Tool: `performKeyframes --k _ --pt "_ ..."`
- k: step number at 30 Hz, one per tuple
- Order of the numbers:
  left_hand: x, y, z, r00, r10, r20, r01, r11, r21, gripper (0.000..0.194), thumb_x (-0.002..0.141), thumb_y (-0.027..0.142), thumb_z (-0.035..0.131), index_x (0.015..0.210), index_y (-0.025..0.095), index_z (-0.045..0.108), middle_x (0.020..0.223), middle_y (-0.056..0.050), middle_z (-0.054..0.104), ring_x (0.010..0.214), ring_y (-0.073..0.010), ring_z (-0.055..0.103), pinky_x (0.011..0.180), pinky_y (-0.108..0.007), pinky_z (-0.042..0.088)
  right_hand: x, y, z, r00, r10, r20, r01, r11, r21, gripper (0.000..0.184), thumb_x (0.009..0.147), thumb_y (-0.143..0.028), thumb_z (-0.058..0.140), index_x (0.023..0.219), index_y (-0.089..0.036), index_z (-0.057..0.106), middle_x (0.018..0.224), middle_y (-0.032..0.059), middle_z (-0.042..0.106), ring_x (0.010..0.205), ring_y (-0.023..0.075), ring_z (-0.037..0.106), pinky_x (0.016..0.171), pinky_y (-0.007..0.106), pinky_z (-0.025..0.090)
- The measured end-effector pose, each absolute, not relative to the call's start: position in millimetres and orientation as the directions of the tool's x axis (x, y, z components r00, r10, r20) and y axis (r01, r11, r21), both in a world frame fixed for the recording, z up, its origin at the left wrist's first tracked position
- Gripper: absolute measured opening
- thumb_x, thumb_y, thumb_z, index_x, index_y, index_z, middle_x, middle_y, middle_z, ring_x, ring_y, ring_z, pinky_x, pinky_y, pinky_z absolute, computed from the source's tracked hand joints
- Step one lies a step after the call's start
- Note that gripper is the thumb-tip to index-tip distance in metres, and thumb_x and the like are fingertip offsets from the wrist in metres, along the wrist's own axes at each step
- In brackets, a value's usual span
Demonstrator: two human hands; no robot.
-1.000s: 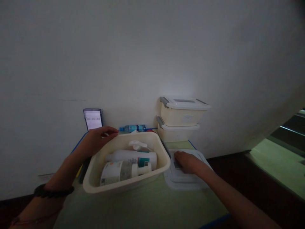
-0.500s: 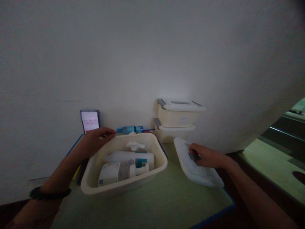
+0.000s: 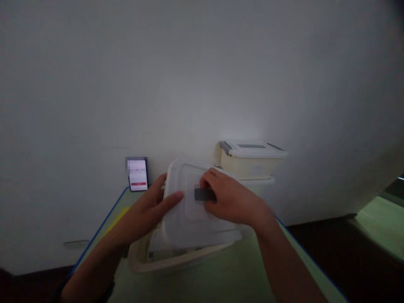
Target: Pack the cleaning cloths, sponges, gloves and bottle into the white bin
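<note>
A white translucent lid (image 3: 181,225) is held tilted over the cream storage box (image 3: 176,261). My right hand (image 3: 225,194) is closed around the grey handle (image 3: 202,194) on the lid's top. At the lid's left edge, my left hand (image 3: 159,201) grips it, thumb on the upper face and fingers behind. The box's near rim shows beneath the lid, and most of its inside is hidden; only a sliver of the white bottles lying in it can be seen.
Against the wall stands a lidded cream box (image 3: 252,166) with grey clips, stacked on another box mostly hidden. A phone (image 3: 138,174) leans on the wall at the back left. Something yellow (image 3: 118,219) lies beside my left forearm. Blue edging borders the green table (image 3: 195,286).
My right hand has carried the lid left from beside the box to above it. My left hand has moved from the box's back rim onto the lid's edge. The view has shifted slightly.
</note>
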State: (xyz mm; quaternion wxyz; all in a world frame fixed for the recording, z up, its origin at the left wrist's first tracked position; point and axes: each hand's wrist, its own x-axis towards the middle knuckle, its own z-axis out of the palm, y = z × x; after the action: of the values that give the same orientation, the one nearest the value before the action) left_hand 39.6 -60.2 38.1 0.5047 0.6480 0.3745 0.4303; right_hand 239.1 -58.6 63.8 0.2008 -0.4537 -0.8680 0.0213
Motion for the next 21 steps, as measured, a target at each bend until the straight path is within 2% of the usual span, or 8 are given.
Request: performKeyframes --k 3,5,7,9,13,17,19,21 --pt "26 -53 38 0.268 0.952 0.148 -0.079 -0.131 0.988 0.052 0.073 0.027 0.061 0.121 0.019 0.042 0.086 -0.007 0.07 0.064 -0.0199 0.067 0.053 -0.027 0.054 225 -53 61 -0.487 0.745 0.456 0.718 0.639 -0.277 0.022 0.067 -0.009 0.049 0.087 -0.019 0.049 0.091 0.0035 0.052 0.085 0.0164 0.049 0.076 0.03 0.04" --pt "12 -45 38 0.191 0.97 0.153 -0.148 -0.125 0.981 0.051 0.073 0.024 0.061 0.12 0.017 0.043 0.081 -0.006 0.07 0.057 -0.0182 0.066 0.05 -0.025 0.054 228 -47 57 -0.4 0.716 0.572 0.694 0.644 -0.321 0.022 0.073 -0.012 0.049 0.093 -0.02 0.05 0.097 0.0039 0.052 0.093 0.0163 0.049 0.085 0.031 0.039" --pt "3 -38 37 0.129 0.978 0.162 -0.198 -0.135 0.971 0.051 0.072 0.022 0.062 0.12 0.015 0.044 0.079 -0.006 0.071 0.055 -0.0172 0.066 0.049 -0.024 0.053 237 -38 51 -0.278 0.682 0.676 0.734 0.605 -0.308 0.02 0.078 -0.02 0.049 0.098 -0.02 0.052 0.103 0.0062 0.052 0.102 0.0195 0.047 0.093 0.037 0.035" --pt "1 -33 35 0.098 0.98 0.173 -0.23 -0.147 0.962 0.052 0.071 0.021 0.063 0.119 0.014 0.045 0.08 -0.007 0.071 0.057 -0.0177 0.066 0.05 -0.023 0.054 249 -27 44 -0.206 0.665 0.718 0.785 0.55 -0.284 0.027 0.08 -0.031 0.051 0.104 -0.02 0.052 0.114 0.0097 0.049 0.112 0.0244 0.042 0.097 0.044 0.03" --pt "14 -29 27 0.093 0.981 0.173 -0.285 -0.14 0.948 0.052 0.073 0.02 0.062 0.121 0.015 0.044 0.085 -0.009 0.071 0.065 -0.0194 0.067 0.055 -0.024 0.055 268 -13 36 -0.147 0.693 0.706 0.808 0.495 -0.318 0.039 0.08 -0.041 0.049 0.113 -0.019 0.05 0.124 0.0127 0.045 0.119 0.0261 0.039 0.099 0.045 0.03" --pt "20 -30 26 0.062 0.982 0.179 -0.327 -0.149 0.933 0.054 0.074 0.018 0.06 0.125 0.017 0.042 0.091 -0.009 0.069 0.066 -0.0185 0.067 0.055 -0.023 0.055 275 -20 44 -0.058 0.75 0.659 0.769 0.454 -0.449 0.046 0.079 -0.047 0.049 0.116 -0.019 0.05 0.127 0.0122 0.047 0.12 0.0276 0.04 0.099 0.046 0.031" --pt "17 -30 30 0.0 0.98 0.198 -0.338 -0.186 0.923 0.061 0.073 0.014 0.061 0.129 0.021 0.037 0.093 -0.007 0.069 0.064 -0.0167 0.067 0.055 -0.022 0.055 273 -28 51 -0.02 0.774 0.632 0.681 0.474 -0.559 0.046 0.08 -0.049 0.046 0.116 -0.021 0.051 0.124 0.0097 0.051 0.117 0.0271 0.043 0.099 0.046 0.032" --pt "9 -30 35 -0.112 0.971 0.213 -0.329 -0.239 0.914 0.069 0.072 0.011 0.06 0.133 0.025 0.03 0.095 -0.005 0.068 0.059 -0.0138 0.066 0.052 -0.02 0.054 269 -34 55 0.015 0.774 0.633 0.515 0.536 -0.669 0.043 0.084 -0.048 0.038 0.116 -0.023 0.052 0.12 0.0067 0.055 0.113 0.0246 0.048 0.096 0.043 0.036"
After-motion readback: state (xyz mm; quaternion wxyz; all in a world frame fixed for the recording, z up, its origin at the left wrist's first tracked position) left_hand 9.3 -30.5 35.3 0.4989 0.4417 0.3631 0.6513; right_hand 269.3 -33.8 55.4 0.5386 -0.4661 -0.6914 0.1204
